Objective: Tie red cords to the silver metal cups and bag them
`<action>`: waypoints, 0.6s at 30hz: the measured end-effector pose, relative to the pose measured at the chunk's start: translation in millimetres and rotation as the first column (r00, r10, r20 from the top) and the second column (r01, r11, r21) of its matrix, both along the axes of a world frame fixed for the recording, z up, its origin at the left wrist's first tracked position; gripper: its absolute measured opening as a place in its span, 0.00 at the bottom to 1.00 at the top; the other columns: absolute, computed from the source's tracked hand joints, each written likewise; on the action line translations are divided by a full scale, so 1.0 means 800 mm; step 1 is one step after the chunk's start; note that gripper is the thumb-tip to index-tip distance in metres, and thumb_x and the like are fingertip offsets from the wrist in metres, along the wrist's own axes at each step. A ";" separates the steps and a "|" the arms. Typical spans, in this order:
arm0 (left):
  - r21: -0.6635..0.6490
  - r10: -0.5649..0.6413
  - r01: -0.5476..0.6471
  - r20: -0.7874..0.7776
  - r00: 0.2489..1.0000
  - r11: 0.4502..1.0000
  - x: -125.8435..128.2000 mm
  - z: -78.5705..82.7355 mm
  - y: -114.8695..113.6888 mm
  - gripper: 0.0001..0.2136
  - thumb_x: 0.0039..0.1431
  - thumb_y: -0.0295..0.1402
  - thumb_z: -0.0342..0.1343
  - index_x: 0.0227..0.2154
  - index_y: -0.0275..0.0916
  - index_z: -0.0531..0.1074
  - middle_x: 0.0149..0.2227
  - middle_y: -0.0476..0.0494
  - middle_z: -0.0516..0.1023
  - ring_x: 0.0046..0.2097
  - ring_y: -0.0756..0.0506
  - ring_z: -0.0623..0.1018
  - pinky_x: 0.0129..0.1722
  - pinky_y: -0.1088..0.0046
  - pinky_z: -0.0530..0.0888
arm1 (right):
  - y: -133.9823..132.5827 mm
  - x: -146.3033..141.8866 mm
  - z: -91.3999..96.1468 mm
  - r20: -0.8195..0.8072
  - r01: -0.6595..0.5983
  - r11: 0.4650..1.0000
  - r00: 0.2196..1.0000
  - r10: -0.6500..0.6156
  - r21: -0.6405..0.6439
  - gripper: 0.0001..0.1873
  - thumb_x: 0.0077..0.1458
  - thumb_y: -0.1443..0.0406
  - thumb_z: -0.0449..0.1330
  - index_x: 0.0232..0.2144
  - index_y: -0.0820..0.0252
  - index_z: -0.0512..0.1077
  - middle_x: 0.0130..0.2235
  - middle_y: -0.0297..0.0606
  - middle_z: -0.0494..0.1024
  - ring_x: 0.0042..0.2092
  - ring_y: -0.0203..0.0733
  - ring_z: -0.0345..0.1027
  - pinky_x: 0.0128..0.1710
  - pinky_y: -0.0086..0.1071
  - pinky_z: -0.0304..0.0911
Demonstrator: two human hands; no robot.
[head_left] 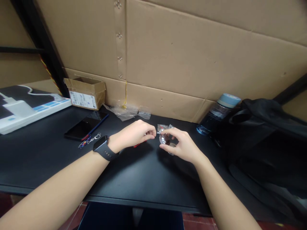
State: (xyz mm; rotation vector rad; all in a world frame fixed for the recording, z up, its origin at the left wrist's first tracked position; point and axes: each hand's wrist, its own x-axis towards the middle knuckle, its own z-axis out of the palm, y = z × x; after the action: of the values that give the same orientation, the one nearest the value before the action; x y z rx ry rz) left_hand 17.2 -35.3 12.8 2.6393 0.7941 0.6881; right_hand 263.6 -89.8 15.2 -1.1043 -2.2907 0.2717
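Note:
Over the middle of the black desk, my right hand [181,143] grips a small clear round ball [164,139] between thumb and fingers. Small clear plastic packets [162,128] lie just behind it. My left hand [140,132], with a black smartwatch [103,148] on the wrist, is just left of the ball and apart from it. Its fingers are curled together, and whatever they may hold is hidden. Partly covered by that hand, a thin red piece [137,145] shows beneath it.
To the left are a phone [86,125], a keyring [92,139], a white power strip [45,110] and an open cardboard box [87,92]. Crumpled clear bags [123,111] lie by the cardboard wall. A water bottle [217,113] and a black backpack [266,150] stand at right.

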 end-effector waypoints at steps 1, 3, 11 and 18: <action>0.010 -0.009 0.009 -0.011 1.000 1.000 0.000 0.000 -0.001 0.04 0.64 0.27 0.60 0.36 0.40 0.80 0.35 0.48 0.84 0.36 0.48 0.81 0.40 0.76 0.70 | 0.000 0.000 0.000 0.000 -0.002 1.000 1.000 0.002 0.000 0.20 0.54 0.59 0.71 0.49 0.53 0.76 0.46 0.38 0.82 0.44 0.45 0.76 0.49 0.38 0.69; 0.047 -0.028 0.029 -0.027 0.999 0.998 0.001 -0.001 -0.002 0.06 0.63 0.25 0.59 0.38 0.40 0.80 0.38 0.48 0.85 0.39 0.47 0.81 0.42 0.75 0.71 | 0.000 -0.001 0.000 -0.001 -0.010 1.000 1.000 0.010 -0.002 0.20 0.54 0.60 0.71 0.49 0.53 0.76 0.46 0.38 0.82 0.44 0.45 0.76 0.48 0.38 0.69; -0.102 0.085 -0.069 0.160 0.983 0.992 0.008 -0.003 -0.007 0.05 0.64 0.30 0.61 0.40 0.41 0.81 0.38 0.49 0.86 0.39 0.47 0.83 0.41 0.76 0.73 | -0.001 -0.004 0.000 -0.023 -0.018 1.000 1.000 0.018 -0.001 0.18 0.56 0.59 0.70 0.48 0.53 0.76 0.45 0.39 0.82 0.44 0.45 0.76 0.48 0.38 0.70; -0.272 0.144 -0.077 0.238 0.960 0.959 0.017 -0.011 -0.010 0.05 0.62 0.34 0.61 0.37 0.42 0.82 0.37 0.49 0.85 0.37 0.47 0.81 0.40 0.75 0.73 | -0.003 -0.008 -0.001 -0.088 0.013 0.999 0.996 -0.011 0.032 0.21 0.57 0.60 0.69 0.52 0.51 0.73 0.48 0.40 0.81 0.47 0.47 0.77 0.51 0.42 0.72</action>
State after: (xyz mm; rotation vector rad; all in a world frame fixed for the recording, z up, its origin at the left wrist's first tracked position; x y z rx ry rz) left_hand 30.8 -43.0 4.0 2.2289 0.8940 0.8686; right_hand 257.3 -92.1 14.4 -1.0686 -2.2031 0.2715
